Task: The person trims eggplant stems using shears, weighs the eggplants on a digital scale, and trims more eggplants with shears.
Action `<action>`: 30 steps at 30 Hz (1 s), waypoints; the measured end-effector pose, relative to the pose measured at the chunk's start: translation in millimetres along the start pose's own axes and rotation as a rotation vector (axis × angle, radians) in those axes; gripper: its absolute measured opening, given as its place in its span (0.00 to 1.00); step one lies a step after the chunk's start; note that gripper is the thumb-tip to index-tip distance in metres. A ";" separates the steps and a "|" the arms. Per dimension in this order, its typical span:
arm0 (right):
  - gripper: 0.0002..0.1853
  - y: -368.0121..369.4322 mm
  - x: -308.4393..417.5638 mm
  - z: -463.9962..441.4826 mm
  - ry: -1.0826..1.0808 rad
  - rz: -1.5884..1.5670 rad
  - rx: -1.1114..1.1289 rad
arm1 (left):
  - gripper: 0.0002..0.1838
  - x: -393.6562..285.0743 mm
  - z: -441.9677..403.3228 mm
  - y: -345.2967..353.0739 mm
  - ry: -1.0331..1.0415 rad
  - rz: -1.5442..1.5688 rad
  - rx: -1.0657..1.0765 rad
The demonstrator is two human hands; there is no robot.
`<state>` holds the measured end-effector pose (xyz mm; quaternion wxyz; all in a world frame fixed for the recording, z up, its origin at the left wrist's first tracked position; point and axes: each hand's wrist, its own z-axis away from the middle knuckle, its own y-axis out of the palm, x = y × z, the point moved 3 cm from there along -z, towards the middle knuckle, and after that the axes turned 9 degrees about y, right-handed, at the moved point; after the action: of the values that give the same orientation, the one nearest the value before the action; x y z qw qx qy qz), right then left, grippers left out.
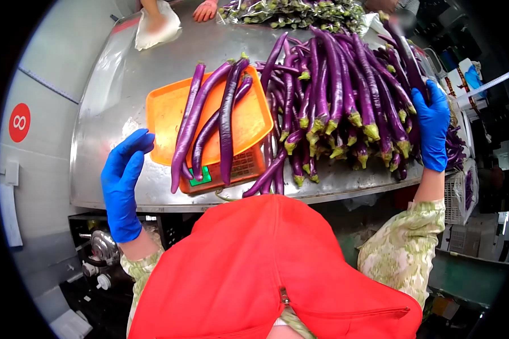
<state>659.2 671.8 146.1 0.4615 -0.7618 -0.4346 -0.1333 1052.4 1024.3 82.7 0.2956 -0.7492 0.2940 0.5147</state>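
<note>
My right hand (434, 127), in a blue glove, has its fingers closed around the end of a long purple eggplant (406, 53) at the right side of a big pile of eggplants (342, 79). My left hand (123, 183), also gloved in blue, is raised left of the orange tray (154, 121). Its fingers are bent a little with the thumb apart, and nothing is in it. The tray sits on an orange scale (240, 166) with a green display (200, 177). Several eggplants (227, 121) lie across the tray, some ends hanging over its near rim.
All this stands on a metal table (110, 113). Across it, another person's hand rests on a white cloth (161, 25), near a pink-gloved hand (205, 11). Bagged eggplants (300, 14) lie at the far edge. A white crate (458, 195) stands at the right.
</note>
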 end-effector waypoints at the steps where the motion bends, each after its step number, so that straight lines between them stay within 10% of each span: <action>1: 0.18 -8.8 9.8 -2.3 -0.029 0.023 -0.069 | 0.16 2.7 0.2 1.3 0.029 0.011 0.004; 6: 0.21 -7.5 82.8 31.0 0.124 -0.206 -0.124 | 0.16 14.2 6.2 -4.9 0.028 0.048 0.000; 13: 0.18 67.7 76.2 42.0 -0.419 0.427 0.107 | 0.17 -7.6 11.8 5.7 0.036 0.088 0.080; 16: 0.18 16.4 60.4 26.4 0.072 0.169 0.048 | 0.17 -5.8 15.2 0.7 0.063 0.075 0.057; 23: 0.12 -56.0 99.5 83.1 0.331 -0.759 -0.401 | 0.16 4.0 20.8 -10.7 0.075 0.009 -0.002; 30: 0.20 164.5 146.4 151.3 0.325 -0.575 0.506 | 0.17 -9.0 23.9 -3.4 0.071 0.097 0.056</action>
<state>844.3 842.4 56.5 0.6408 -0.4409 -0.5702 -0.2643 1037.9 1045.6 84.6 0.2808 -0.7431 0.3546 0.4931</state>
